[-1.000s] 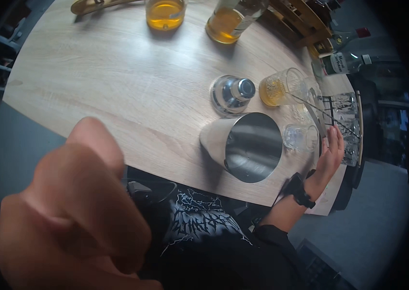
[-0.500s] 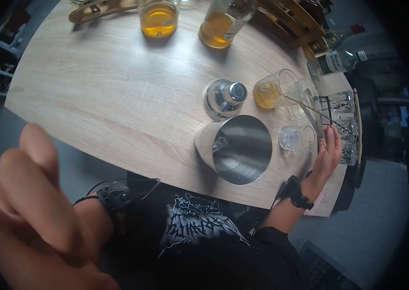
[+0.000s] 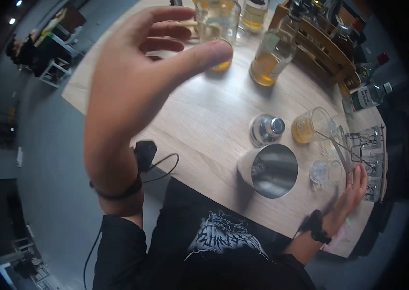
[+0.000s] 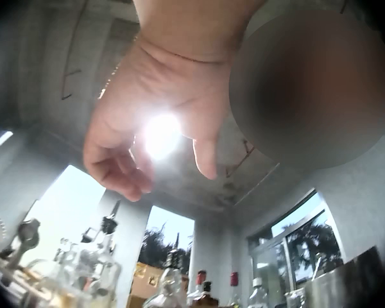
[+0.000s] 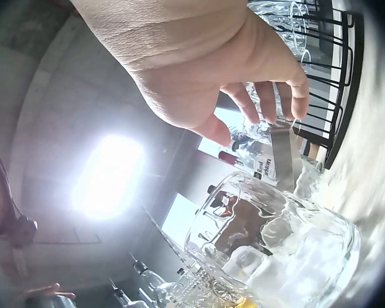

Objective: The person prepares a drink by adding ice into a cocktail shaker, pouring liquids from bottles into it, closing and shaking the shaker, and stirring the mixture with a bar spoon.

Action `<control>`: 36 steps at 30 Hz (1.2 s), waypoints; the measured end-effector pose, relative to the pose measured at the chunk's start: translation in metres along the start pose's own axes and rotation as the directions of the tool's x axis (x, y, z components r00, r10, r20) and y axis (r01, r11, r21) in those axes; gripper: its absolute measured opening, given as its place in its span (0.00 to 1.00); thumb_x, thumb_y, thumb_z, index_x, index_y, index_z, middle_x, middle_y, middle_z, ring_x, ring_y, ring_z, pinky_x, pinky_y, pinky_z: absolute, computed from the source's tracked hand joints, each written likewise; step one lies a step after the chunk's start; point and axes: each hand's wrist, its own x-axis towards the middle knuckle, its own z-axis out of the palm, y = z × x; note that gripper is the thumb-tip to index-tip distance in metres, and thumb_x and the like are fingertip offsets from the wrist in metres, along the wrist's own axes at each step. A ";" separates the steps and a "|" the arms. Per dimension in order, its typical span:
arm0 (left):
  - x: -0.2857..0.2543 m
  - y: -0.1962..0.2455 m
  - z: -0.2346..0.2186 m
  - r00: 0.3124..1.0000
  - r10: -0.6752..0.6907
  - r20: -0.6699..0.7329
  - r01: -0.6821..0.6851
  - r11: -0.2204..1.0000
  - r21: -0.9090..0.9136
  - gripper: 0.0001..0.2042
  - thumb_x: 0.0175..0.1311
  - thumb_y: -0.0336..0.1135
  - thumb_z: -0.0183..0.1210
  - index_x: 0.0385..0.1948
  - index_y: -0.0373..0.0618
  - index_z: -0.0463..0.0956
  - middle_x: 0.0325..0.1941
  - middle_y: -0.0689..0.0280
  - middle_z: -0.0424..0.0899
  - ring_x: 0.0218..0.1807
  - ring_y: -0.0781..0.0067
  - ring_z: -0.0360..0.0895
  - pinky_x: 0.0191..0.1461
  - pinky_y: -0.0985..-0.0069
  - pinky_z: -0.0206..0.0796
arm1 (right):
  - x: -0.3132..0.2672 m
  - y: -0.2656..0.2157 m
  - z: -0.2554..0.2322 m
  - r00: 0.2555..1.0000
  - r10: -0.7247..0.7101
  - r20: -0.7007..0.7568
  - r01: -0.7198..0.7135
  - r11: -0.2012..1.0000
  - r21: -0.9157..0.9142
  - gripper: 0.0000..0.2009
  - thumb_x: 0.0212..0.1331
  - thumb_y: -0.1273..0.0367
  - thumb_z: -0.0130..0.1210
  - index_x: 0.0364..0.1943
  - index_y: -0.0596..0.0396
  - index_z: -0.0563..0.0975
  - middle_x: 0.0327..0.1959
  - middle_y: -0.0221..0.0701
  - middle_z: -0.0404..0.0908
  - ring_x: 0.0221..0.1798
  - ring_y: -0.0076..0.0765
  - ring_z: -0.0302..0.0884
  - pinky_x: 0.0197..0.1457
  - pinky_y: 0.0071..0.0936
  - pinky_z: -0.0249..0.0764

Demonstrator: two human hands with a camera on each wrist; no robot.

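While the pale wooden desk (image 3: 199,111) spreads across the middle of the head view, your left hand (image 3: 129,79) looms large at upper left, thumb apart and fingers loosely bent. The left wrist view shows nothing between them, so it grips nothing.

Just beyond that thumb, top centre, is a clear glass vessel (image 3: 219,26) with amber liquid low inside. Your thumb overlaps it, but contact cannot be confirmed. Expect it to be rigid, fairly weighty at the base, breakable, and slick if wet. Wrap your fingers around the side wall, below the rim, thumb opposite, and keep it level. A bottle (image 3: 272,55), also part full of amber liquid, stands near it to the right; take care not to knock the two together.

Lower, right of centre, a steel cup (image 3: 268,170) sits mouth up; it should be light, stiff and smooth, best held around its body.

At lower right, your right hand (image 3: 352,191) is relaxed, fingers bent without closing around anything. Its fingertips lie right by a narrow metal strip (image 5: 283,157), perhaps tongs; whether they touch is unclear. Judge it thin, springy and light, best pinched at its upper part.
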 end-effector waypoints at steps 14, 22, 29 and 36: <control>0.131 -0.137 0.091 0.983 -0.116 0.140 0.115 0.993 0.018 0.60 0.40 0.44 0.84 0.70 0.31 0.46 0.69 0.41 0.67 0.71 0.48 0.70 0.75 0.62 0.64 | 0.028 0.047 -0.021 0.996 -0.040 -0.084 0.030 0.993 -0.115 0.26 0.71 0.59 0.60 0.67 0.59 0.71 0.60 0.31 0.76 0.60 0.24 0.71 0.65 0.26 0.62; 0.133 -0.149 0.115 0.990 0.110 -0.092 -0.115 0.992 -0.053 0.58 0.44 0.44 0.84 0.70 0.37 0.45 0.66 0.39 0.64 0.71 0.50 0.66 0.72 0.63 0.68 | 0.047 0.076 -0.028 0.994 0.012 -0.108 -0.023 0.995 -0.101 0.24 0.71 0.56 0.59 0.65 0.54 0.74 0.60 0.26 0.76 0.59 0.24 0.70 0.64 0.29 0.61; 0.128 -0.131 0.115 0.986 0.072 -0.147 -0.073 0.997 0.002 0.54 0.44 0.44 0.82 0.70 0.41 0.50 0.60 0.45 0.75 0.64 0.53 0.75 0.68 0.63 0.70 | 0.038 0.061 -0.021 0.993 0.050 -0.109 -0.057 0.996 -0.064 0.24 0.72 0.58 0.58 0.65 0.56 0.73 0.64 0.28 0.74 0.63 0.25 0.69 0.66 0.29 0.61; 0.107 -0.106 0.081 0.964 0.254 -0.082 -0.228 0.944 0.239 0.53 0.46 0.49 0.81 0.68 0.39 0.51 0.57 0.46 0.77 0.57 0.52 0.80 0.62 0.63 0.77 | 0.038 0.068 -0.024 0.996 0.012 -0.084 -0.013 1.000 -0.019 0.24 0.73 0.62 0.57 0.68 0.58 0.72 0.65 0.31 0.73 0.64 0.27 0.69 0.66 0.27 0.63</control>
